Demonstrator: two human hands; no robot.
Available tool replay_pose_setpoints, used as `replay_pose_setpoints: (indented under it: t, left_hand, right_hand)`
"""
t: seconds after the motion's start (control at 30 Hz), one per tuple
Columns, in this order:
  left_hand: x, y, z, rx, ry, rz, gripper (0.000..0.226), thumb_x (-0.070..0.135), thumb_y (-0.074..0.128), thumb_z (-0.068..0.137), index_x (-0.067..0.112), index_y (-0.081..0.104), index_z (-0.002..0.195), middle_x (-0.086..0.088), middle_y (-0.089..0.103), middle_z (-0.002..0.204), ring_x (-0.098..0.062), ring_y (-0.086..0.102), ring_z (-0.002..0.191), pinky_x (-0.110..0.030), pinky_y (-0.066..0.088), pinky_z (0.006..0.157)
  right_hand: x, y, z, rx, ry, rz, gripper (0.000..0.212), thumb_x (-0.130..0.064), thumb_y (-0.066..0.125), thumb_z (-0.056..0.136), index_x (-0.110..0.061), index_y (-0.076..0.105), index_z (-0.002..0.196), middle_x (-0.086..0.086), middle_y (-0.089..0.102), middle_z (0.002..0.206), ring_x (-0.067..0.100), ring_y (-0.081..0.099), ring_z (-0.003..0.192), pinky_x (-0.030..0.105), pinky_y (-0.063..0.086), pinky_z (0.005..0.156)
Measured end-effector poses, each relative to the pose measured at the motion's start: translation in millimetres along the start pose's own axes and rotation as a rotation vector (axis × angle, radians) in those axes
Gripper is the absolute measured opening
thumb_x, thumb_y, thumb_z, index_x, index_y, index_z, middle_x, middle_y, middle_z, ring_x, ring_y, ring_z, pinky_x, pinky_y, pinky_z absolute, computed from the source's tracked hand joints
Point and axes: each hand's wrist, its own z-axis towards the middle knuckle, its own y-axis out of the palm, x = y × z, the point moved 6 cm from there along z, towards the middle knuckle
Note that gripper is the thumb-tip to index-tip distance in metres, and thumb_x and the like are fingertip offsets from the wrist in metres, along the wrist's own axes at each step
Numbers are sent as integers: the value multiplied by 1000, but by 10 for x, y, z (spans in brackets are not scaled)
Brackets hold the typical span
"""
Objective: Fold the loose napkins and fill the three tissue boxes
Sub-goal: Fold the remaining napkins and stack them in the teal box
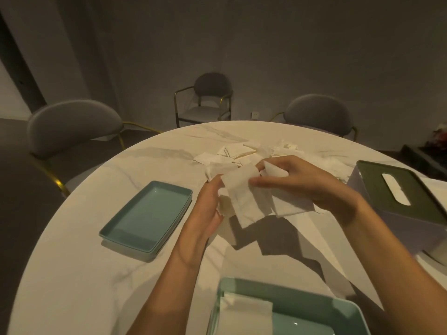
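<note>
Dining room: round marble table point(96, 274), upholstered chairs point(72, 126).

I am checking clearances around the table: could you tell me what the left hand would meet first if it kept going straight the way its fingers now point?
Probably the napkin the left hand already grips, then the loose napkin pile beyond; depth is unclear.
</note>
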Motion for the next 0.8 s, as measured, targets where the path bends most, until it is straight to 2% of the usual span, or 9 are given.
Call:
replay_pose_setpoints:
  t: [0.07,0.13,0.23,0.33,0.37,0.47,0.57,0.7,0.8]
  left_hand:
    - [-41,110,-60,-42,-67,-57,29,22,53,98,13,80,100,-11,78,100,-23,77,85,-39,63,75]
    - [-99,179,-96,-66,-104,-76,38,22,47,104,13,82,94,-11,78,96,-22,76,78,-34,63,64]
    - [-107,205,-107,-23,-118,-110,36,35,55,103,10,73,121,-17,75,115,-30,75,96,-40,63,77]
    - [-141,228,-119,-76,-168,-167,70,68,44,98,13,66,135,-17,70,130,-33,71,113,-50,55,100]
    - [-148,241,-136,-98,-172,-163,71,69,46,97,14,64,137,-16,68,133,-33,68,119,-51,52,105]
    - [-171,249,-150,-130,-152,-119,46,42,60,101,14,66,137,-14,69,132,-30,68,121,-44,55,102]
    - [-181,263,-159,-135,-142,-76,48,37,69,93,16,65,137,-13,73,125,-30,71,115,-45,58,95]
    - [-191,247,-138,-167,-37,100,49,2,76,87,13,66,134,-17,74,121,-37,71,113,-51,59,92]
    - [-183,177,-99,-154,-12,85,49,-3,75,85,7,66,133,-22,72,123,-40,69,115,-54,56,99]
  right_hand:
    - [71,84,63,-2,51,171,62,-79,73,61,-33,79,103,-14,74,106,18,70,100,43,58,95]
    - [134,168,112,55,83,239,48,-69,79,67,-28,80,93,-13,76,92,14,72,88,32,61,82]
    - [229,211,135,226,115,207,28,-54,81,78,-26,76,80,-13,71,71,11,68,70,25,54,63]
    - [238,236,140,318,78,24,31,-55,78,81,-25,74,84,-17,64,77,7,60,72,30,53,67]
    - [225,236,140,336,53,-24,33,-57,77,80,-25,74,87,-21,62,80,5,59,75,30,52,69]
    - [194,172,132,368,7,45,29,-57,73,83,-30,73,95,-28,59,86,-2,60,78,15,44,63]
    - [250,139,133,345,19,296,23,-56,66,89,-34,70,94,-23,67,88,-14,62,76,9,50,59]
    - [301,169,175,219,36,268,29,-63,64,87,-37,69,98,-28,68,91,-7,66,82,12,53,71]
    - [405,83,173,112,100,249,42,-63,68,83,-32,71,111,-18,70,105,8,67,96,31,59,87]
